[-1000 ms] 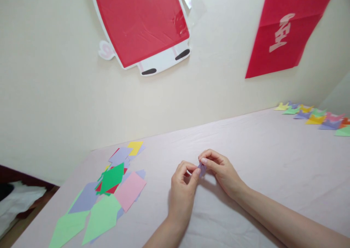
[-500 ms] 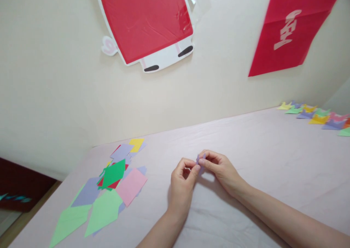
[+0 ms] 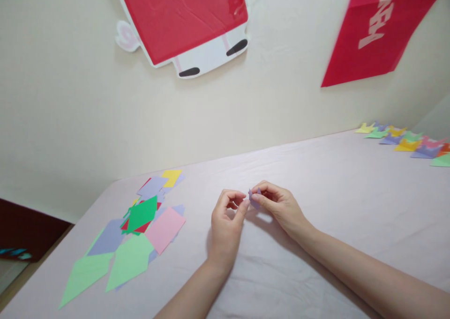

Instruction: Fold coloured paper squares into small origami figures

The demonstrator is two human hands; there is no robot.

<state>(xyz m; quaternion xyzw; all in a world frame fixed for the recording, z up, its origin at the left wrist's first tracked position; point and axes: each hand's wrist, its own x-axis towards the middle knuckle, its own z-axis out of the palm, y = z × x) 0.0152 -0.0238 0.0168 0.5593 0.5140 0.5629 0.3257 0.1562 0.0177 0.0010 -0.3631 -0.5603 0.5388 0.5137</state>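
A small folded piece of purple paper (image 3: 254, 201), with pointed tips sticking up, is held a little above the cloth-covered surface. My right hand (image 3: 277, 204) pinches it between thumb and fingers, which hide part of its folds. Just to its left is my left hand (image 3: 227, 220), with thumb and forefinger slightly apart and their tips right beside the paper's edge. Whether the left thumb still touches it, I cannot tell.
Loose paper sheets lie at the left, including green (image 3: 142, 214), pink (image 3: 166, 230) and pale green (image 3: 129, 262) ones. Folded paper pieces (image 3: 408, 144) stand in rows at the far right. Behind the pale covered surface (image 3: 298, 164) rises a wall with red decorations (image 3: 186, 19).
My left fingers have loosened from the purple paper and drawn slightly left. My right hand keeps its pinch, and the paper has turned a little. The whole view has shifted slightly.
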